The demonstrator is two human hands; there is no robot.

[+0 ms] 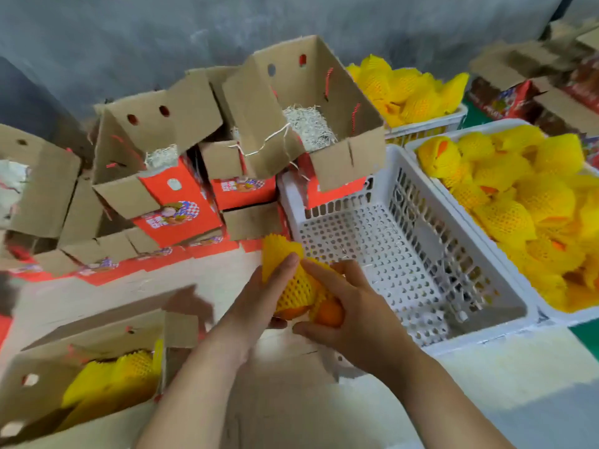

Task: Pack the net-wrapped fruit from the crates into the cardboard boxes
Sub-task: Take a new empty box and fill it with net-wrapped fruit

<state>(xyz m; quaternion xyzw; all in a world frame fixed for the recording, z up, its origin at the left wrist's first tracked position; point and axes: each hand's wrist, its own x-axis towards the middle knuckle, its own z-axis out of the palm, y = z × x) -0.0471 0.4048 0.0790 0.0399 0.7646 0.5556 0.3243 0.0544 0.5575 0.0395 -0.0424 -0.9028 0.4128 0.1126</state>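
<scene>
Fingers [287, 264] of the left hand [259, 303] curl round one yellow foam-netted orange fruit [291, 286], while the right hand [350, 315] grips a second [329, 314], both beside the empty white perforated plastic crate [421, 338]. Nets taper up and away (orange ends toward the wrists). Beyond, open red-printed cardboard boxes [181, 202] crowd together; their lettering is unreadable.

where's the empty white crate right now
In the head view the empty white crate sits right of centre, just beyond the right hand, between the open cardboard boxes and a full crate of netted fruit.
</scene>
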